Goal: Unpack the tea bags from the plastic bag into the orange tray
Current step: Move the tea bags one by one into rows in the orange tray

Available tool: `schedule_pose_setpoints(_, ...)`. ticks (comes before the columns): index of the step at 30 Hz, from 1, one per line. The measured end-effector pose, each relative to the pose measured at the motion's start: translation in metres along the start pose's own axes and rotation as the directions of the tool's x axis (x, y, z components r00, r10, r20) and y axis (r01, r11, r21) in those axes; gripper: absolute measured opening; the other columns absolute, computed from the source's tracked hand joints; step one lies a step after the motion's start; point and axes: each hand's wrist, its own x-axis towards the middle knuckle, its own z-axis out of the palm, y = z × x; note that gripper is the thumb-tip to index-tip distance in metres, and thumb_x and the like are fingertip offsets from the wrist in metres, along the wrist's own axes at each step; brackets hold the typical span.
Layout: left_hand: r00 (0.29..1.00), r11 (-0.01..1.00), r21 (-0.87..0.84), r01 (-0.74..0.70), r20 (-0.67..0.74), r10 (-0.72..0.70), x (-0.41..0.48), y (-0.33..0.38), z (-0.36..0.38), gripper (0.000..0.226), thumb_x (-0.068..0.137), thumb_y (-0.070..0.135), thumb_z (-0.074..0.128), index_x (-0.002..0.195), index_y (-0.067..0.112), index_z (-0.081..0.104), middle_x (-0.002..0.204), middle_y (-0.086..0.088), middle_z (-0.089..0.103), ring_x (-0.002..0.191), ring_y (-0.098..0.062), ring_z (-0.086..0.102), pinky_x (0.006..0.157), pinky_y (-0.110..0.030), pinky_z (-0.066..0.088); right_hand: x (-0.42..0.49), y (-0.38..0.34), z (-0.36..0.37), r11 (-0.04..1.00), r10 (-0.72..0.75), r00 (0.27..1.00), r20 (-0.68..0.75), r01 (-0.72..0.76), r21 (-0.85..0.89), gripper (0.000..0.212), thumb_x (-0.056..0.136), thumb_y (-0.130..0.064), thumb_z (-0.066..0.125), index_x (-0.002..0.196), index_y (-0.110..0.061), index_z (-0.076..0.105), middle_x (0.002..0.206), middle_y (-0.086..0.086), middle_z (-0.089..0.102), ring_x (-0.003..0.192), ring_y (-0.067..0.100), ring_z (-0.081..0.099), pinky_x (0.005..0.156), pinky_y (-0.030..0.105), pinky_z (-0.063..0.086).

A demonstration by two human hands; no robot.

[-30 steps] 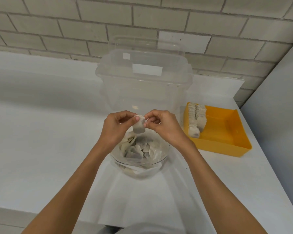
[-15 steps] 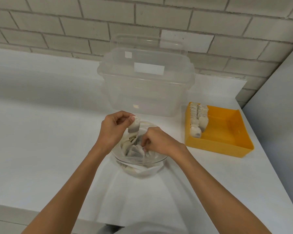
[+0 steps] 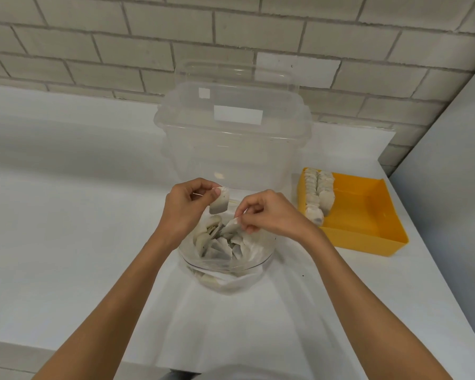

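Under the right hand (image 3: 269,212), the pinched tea bag (image 3: 232,224) is partly hidden.

No readable text anywhere.

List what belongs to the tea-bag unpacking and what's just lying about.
In the job: left hand holding a tea bag; right hand pinching a second tea bag; plastic bag; orange tray with rows of tea bags.
Lying about: stacked clear boxes; white counter.

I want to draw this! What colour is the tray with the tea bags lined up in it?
The tray is bright orange-yellow, best seen in the head view.
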Motion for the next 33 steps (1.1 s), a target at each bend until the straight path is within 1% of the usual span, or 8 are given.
schedule_pose_setpoints(4,0.999,0.999,-0.021,-0.038,0.036,0.039,0.006,0.011,0.007,0.007,0.087,0.027,0.068,0.087,0.024,0.074,0.084,0.003,0.072,0.086,-0.024,0.065,0.085,-0.037,0.052,-0.009,-0.004,-0.021,0.997,-0.004,0.999,-0.043,0.008,0.083,0.008,0.080,-0.016,0.075,0.080,-0.008,0.074,0.071,0.009,0.073,0.066,0.014,0.070,0.070,0.024,0.058)
schedule_pose_setpoints(9,0.987,0.994,-0.002,-0.113,0.113,0.112,0.017,0.035,0.027,0.007,0.087,0.027,0.068,0.087,0.024,0.074,0.083,0.001,0.071,0.075,-0.009,0.059,0.075,-0.026,0.047,-0.015,-0.005,-0.056,0.982,-0.043,0.988,-0.146,0.015,-0.186,0.017,0.073,-0.004,0.074,0.082,-0.018,0.073,0.076,0.003,0.070,0.065,0.005,0.062,0.070,0.022,0.052)
schedule_pose_setpoints(13,0.971,0.986,-0.011,-0.166,0.172,0.165,0.028,0.055,0.049,0.007,0.086,0.025,0.069,0.087,0.020,0.074,0.087,0.002,0.073,0.076,-0.008,0.061,0.077,-0.026,0.049,-0.024,-0.008,-0.089,0.951,-0.056,0.971,-0.231,-0.019,-0.310,0.029,0.074,0.002,0.068,0.092,-0.020,0.070,0.080,-0.003,0.067,0.066,0.004,0.060,0.068,0.012,0.048)
schedule_pose_setpoints(20,0.927,0.969,0.002,-0.248,0.290,0.237,0.037,0.080,0.092,0.009,0.088,0.024,0.068,0.089,0.020,0.075,0.088,0.004,0.073,0.079,-0.012,0.063,0.075,-0.021,0.048,-0.041,0.003,-0.137,0.909,-0.095,0.921,-0.377,-0.074,-0.410,0.019,0.081,-0.002,0.068,0.085,-0.019,0.075,0.076,-0.007,0.069,0.073,-0.004,0.059,0.064,-0.003,0.038)
schedule_pose_setpoints(22,0.916,0.964,0.012,-0.266,0.314,0.249,0.038,0.084,0.103,0.008,0.088,0.024,0.068,0.089,0.020,0.075,0.087,0.007,0.073,0.078,-0.007,0.062,0.072,-0.016,0.047,-0.044,0.013,-0.145,0.909,-0.092,0.906,-0.413,-0.094,-0.407,0.019,0.083,-0.004,0.067,0.083,-0.022,0.074,0.078,-0.008,0.069,0.076,-0.001,0.059,0.066,0.002,0.040)
schedule_pose_setpoints(25,0.903,0.959,0.010,-0.285,0.339,0.264,0.038,0.088,0.114,0.010,0.088,0.023,0.067,0.090,0.018,0.076,0.085,0.009,0.072,0.075,-0.003,0.060,0.069,-0.011,0.046,-0.044,0.035,-0.154,0.880,-0.066,0.899,-0.433,-0.152,-0.450,0.020,0.085,-0.007,0.065,0.082,-0.025,0.072,0.083,-0.003,0.069,0.081,0.010,0.060,0.074,0.025,0.049)
schedule_pose_setpoints(27,0.898,0.958,0.000,-0.286,0.349,0.268,0.037,0.090,0.118,0.010,0.088,0.021,0.067,0.091,0.017,0.075,0.084,0.010,0.071,0.073,-0.001,0.059,0.068,-0.008,0.044,-0.042,0.053,-0.156,0.852,-0.018,0.907,-0.421,-0.206,-0.480,0.018,0.086,-0.008,0.065,0.082,-0.024,0.072,0.084,-0.001,0.068,0.082,0.015,0.060,0.074,0.033,0.050)
schedule_pose_setpoints(33,0.895,0.960,-0.002,-0.279,0.363,0.261,0.038,0.087,0.123,0.009,0.088,0.022,0.068,0.091,0.017,0.075,0.083,0.012,0.070,0.072,0.004,0.057,0.069,-0.009,0.044,-0.030,0.093,-0.147,0.843,0.118,0.942,-0.313,-0.262,-0.470,0.020,0.083,-0.001,0.066,0.078,-0.020,0.071,0.077,0.000,0.066,0.075,0.014,0.059,0.067,0.022,0.044)
